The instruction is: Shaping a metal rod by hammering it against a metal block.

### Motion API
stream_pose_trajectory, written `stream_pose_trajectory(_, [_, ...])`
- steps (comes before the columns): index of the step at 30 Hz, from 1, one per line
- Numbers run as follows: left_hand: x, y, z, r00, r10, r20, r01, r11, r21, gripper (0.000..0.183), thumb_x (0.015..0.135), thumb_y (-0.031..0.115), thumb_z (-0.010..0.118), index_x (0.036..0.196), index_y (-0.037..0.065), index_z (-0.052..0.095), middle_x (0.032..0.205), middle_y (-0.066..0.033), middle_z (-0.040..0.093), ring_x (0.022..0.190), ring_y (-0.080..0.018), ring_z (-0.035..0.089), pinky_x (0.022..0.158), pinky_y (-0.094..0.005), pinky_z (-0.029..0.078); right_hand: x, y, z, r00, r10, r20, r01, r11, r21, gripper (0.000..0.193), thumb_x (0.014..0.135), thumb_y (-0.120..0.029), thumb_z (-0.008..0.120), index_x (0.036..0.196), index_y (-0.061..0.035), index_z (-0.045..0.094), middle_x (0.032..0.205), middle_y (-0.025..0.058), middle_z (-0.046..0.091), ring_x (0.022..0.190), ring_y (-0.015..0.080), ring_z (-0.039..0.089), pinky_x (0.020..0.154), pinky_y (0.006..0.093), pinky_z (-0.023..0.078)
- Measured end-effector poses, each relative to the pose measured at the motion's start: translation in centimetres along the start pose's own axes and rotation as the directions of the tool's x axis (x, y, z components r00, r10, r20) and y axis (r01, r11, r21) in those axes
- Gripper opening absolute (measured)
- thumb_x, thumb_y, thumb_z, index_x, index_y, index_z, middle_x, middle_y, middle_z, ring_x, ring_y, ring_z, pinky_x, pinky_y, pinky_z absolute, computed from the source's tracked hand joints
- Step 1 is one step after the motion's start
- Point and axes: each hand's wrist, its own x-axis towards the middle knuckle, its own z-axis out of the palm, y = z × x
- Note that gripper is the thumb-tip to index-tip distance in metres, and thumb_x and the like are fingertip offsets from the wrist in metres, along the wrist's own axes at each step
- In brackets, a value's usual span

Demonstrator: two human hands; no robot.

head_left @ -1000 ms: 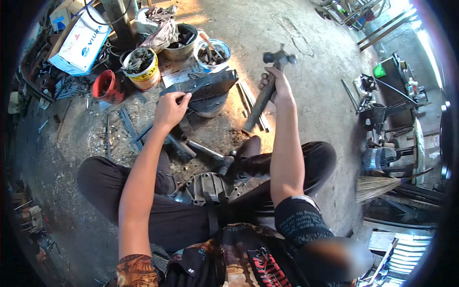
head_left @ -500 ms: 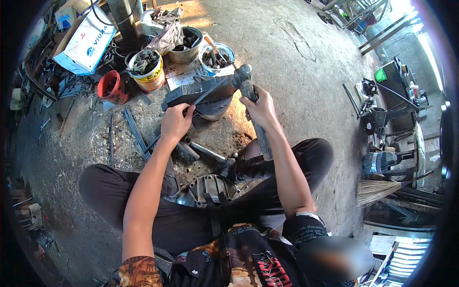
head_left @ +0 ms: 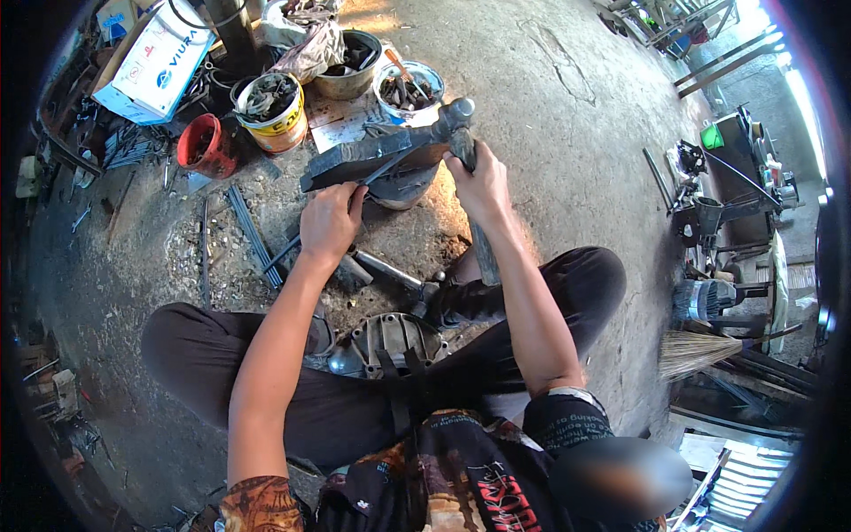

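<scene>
Grey and thin, the rod (head_left: 385, 168) was pinched by the left hand (head_left: 330, 220) over the anvil (head_left: 341, 161), and the right hand (head_left: 481, 186) held the hammer (head_left: 462, 144) (its head was by the anvil's right end).

Both hands (head_left: 330, 219) (head_left: 480, 186) (each clenched) reach forward, apart.

The left hand (head_left: 330, 218) hid part of the rod (head_left: 383, 169), the right hand (head_left: 481, 188) part of the hammer (head_left: 462, 142). The lower edge cut off the shirt (head_left: 448, 483); a patch (head_left: 620, 486) was blurred.
</scene>
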Motion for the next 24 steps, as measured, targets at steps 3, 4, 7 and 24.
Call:
stream_pose_trajectory(3, [-0.1, -0.4, 0.3, 0.998, 0.056, -0.031, -0.057, 0.998, -0.020, 0.020, 0.093, 0.024, 0.063, 0.088, 0.005, 0.068, 0.078, -0.0153, 0.068, 0.072, -0.0361, 0.066, 0.063, -0.0455, 0.053, 0.2, -1.7, -1.7, 0.984, 0.153, 0.094, -0.159, 0.985, 0.063, 0.038, 0.089, -0.028, 0.070, 0.104, 0.0054, 0.061, 0.068, 0.0143, 0.064, 0.058, 0.0239, 0.065, 0.055, 0.0394, 0.050])
stream_pose_trajectory(4, [-0.2, -0.5, 0.4, 0.995, 0.083, -0.056, -0.082, 0.996, 0.019, 0.020, 0.093, 0.025, 0.063, 0.088, 0.006, 0.067, 0.078, -0.0141, 0.067, 0.071, -0.0354, 0.066, 0.062, -0.0451, 0.053, 0.2, -2.4, -2.7, 0.983, 0.146, 0.113, -0.151, 0.988, 0.041, 0.034, 0.091, -0.025, 0.068, 0.105, 0.0048, 0.062, 0.068, 0.0134, 0.064, 0.059, 0.0214, 0.064, 0.056, 0.0384, 0.049])
stream_pose_trajectory(7, [-0.1, -0.8, 0.9, 0.997, 0.069, -0.046, -0.065, 0.994, 0.083, 0.021, 0.093, 0.026, 0.063, 0.086, 0.007, 0.066, 0.077, -0.0126, 0.066, 0.069, -0.0346, 0.066, 0.061, -0.0439, 0.053, -0.4, -4.7, -4.7, 0.981, -0.062, -0.183, 0.097, 0.978, 0.184, 0.027, 0.093, -0.021, 0.066, 0.103, 0.0036, 0.062, 0.067, 0.0107, 0.063, 0.059, 0.0148, 0.058, 0.054, 0.0343, 0.046])
stream_pose_trajectory(24, [-0.5, -0.3, 0.8, 0.997, 0.048, -0.066, -0.045, 0.998, 0.035, 0.014, 0.092, 0.017, 0.062, 0.095, 0.004, 0.068, 0.080, -0.0134, 0.063, 0.069, -0.0363, 0.065, 0.060, -0.0447, 0.052, 0.2, -0.9, -3.3, 0.951, 0.293, 0.096, -0.301, 0.949, 0.095, 0.049, 0.089, -0.038, 0.066, 0.088, 0.0105, 0.059, 0.073, 0.0259, 0.065, 0.074, 0.0374, 0.068, 0.074, 0.0486, 0.051])
